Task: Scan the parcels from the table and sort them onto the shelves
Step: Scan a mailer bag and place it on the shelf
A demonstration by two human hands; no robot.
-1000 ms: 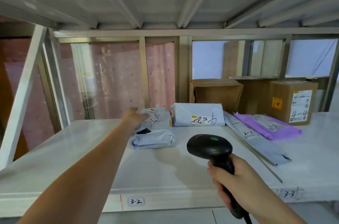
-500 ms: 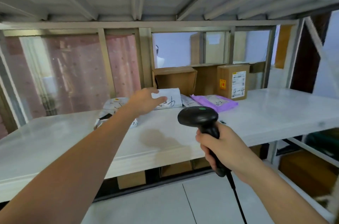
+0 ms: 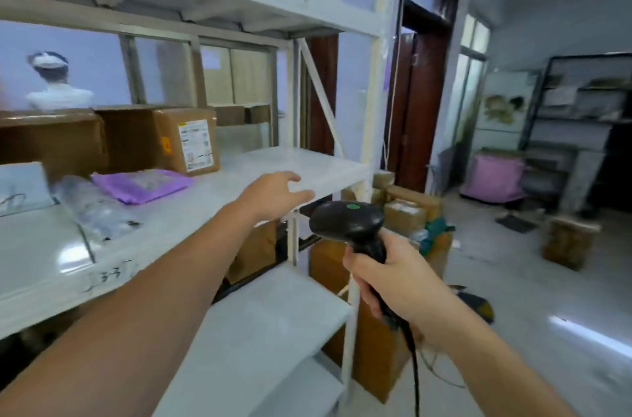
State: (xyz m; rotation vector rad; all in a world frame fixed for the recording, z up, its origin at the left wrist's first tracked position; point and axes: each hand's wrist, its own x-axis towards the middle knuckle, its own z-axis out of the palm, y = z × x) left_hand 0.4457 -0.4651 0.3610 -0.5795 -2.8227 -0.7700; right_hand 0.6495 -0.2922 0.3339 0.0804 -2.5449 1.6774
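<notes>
So the parcels are all sitting on the middle shelf (image 3: 294,167) of the white rack right now. There's a purple mailer bag (image 3: 142,184) lying flat, and just left of it a clear-ish plastic bag parcel (image 3: 92,208), kinda blurry. Behind the purple one is a brown cardboard box (image 3: 186,141) with a white shipping label facing out, and more brown boxes (image 3: 51,139) lined up to its left. At the far left edge there's a grey-white mailer (image 3: 20,185) with black marker scribbled on it, only partly in view.

The left hand (image 3: 273,192) is reached out over the bare right part of that shelf, fingers relaxed and spread a bit, not holding anything. Can't really tell if it's touching the shelf or just above it.

The right hand (image 3: 393,274) has its fingers wrapped tight round the handle of a black barcode scanner (image 3: 347,221), cable hanging down from the bottom, green dot on top of the head.

The shelf's front edge has a handwritten label (image 3: 109,276), looks like 3-3. Lower shelf underneath, and more cardboard boxes (image 3: 403,215) piled on the floor past the rack's end.
</notes>
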